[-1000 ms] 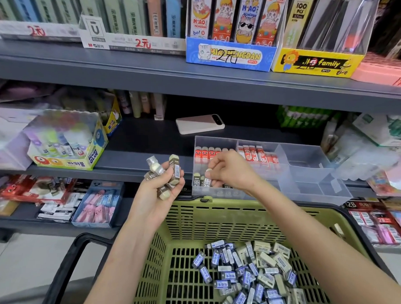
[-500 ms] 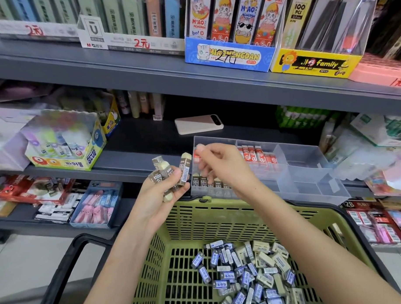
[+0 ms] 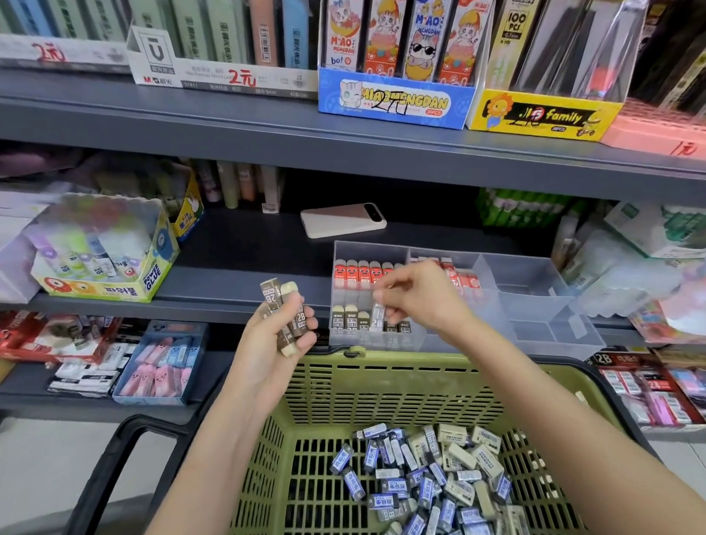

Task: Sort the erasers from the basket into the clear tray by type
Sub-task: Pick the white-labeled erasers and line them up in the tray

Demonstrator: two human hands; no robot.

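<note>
Shop shelf: grey metal shelf (image 3: 239,279) carries the clear tray (image 3: 536,297), and the green basket (image 3: 387,386) sits just below the tray's front edge
Tray so far: red-sleeved erasers (image 3: 359,273) stand in a row in the back-left compartment, with more red ones in the middle; brown-sleeved erasers (image 3: 351,321) line the front-left compartment; the right-hand compartments look bare to me
Left hand: my left hand (image 3: 266,350) is curled round a small bundle of brown 2B erasers (image 3: 287,309), held upright beside the tray's left wall
Right hand: my right hand (image 3: 420,297) hangs over the front-left compartment, fingertips pinching what looks like a single eraser (image 3: 378,316), though it is blurred
Done: by my reckoning two types are started, red and brown
Left: the bundle in my hand, then the heap of blue-sleeved and cream erasers (image 3: 430,476) on the basket floor, which I judge to be most of the job
Around: a phone (image 3: 342,221) lies on the shelf behind the tray, a glue box (image 3: 107,272) stands well to the left, and packs of stationery fill the other shelves
In the way: nothing sits between my hands and the tray; the brown row is close-packed, so I expect each new one needs sliding into a narrow gap
</note>
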